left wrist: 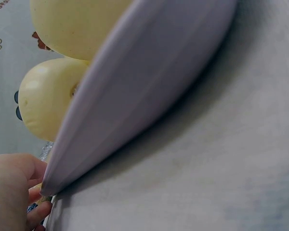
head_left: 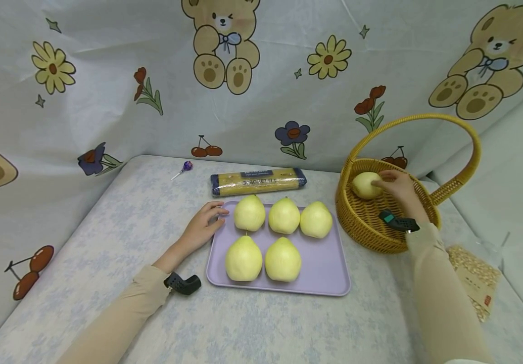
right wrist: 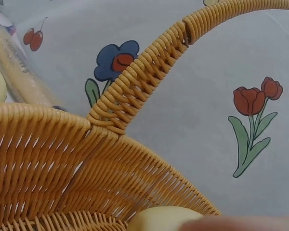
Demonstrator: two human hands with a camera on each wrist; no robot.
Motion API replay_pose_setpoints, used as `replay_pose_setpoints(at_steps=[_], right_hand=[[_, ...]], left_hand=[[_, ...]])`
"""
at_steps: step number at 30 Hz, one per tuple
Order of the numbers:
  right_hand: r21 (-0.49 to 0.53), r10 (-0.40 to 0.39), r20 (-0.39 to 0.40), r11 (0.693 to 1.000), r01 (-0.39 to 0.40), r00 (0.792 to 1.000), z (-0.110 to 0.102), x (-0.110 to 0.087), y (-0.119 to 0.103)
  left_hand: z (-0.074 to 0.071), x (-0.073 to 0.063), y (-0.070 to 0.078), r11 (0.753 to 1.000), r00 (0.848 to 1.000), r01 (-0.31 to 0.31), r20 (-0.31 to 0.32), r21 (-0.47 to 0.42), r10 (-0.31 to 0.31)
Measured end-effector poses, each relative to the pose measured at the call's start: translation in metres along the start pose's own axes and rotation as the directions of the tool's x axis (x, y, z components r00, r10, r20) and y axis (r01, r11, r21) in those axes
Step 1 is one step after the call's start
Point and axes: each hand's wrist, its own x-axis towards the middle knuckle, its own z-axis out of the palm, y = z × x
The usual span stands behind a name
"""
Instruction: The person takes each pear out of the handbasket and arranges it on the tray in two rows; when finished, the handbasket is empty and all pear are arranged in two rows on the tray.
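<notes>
In the head view my right hand (head_left: 399, 187) reaches into the wicker basket (head_left: 349, 217) and grips a pale yellow pear (head_left: 365, 185) by its right side. Only the top of that pear (right wrist: 166, 219) and a blurred finger show in the right wrist view. On the left, my left hand (head_left: 202, 225) rests its fingertips on the left rim of the lilac tray (head_left: 322, 268), fingers lightly bent. Several pale yellow pears (head_left: 244, 259) stand on the tray in two rows. From the left wrist, the tray's outer side (left wrist: 135, 82) fills the middle, partly hiding my left fingers (left wrist: 36, 171).
Behind the tray lies a pack of spaghetti (head_left: 258, 182). A lollipop (head_left: 187, 166) is at the back left. To the right of the basket lies a clear bag of pale grains (head_left: 475, 283). The basket's tall handle (head_left: 425, 117) arches over its opening.
</notes>
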Motion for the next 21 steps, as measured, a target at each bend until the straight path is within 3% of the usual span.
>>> replay_pose_setpoints(at_steps=[4,8,21], right_hand=[[-0.043,-0.079,0.206,0.995,0.090,0.975,0.0013,0.0050,0.0002],[-0.046,-0.126,0.297,0.988,0.146,0.947,0.0042,0.0069,0.0016],[-0.054,-0.110,0.280,0.990,0.130,0.954,0.0061,0.0075,0.0029]], left_hand=[[0.0002,0.0001,0.0001,1.000,1.000,0.005,0.000,-0.003,-0.005],[0.0002,0.0000,0.0000,1.000,1.000,0.001,-0.001,-0.004,-0.001],[0.0006,0.0000,0.0001,1.000,1.000,0.015,0.006,0.005,-0.015]])
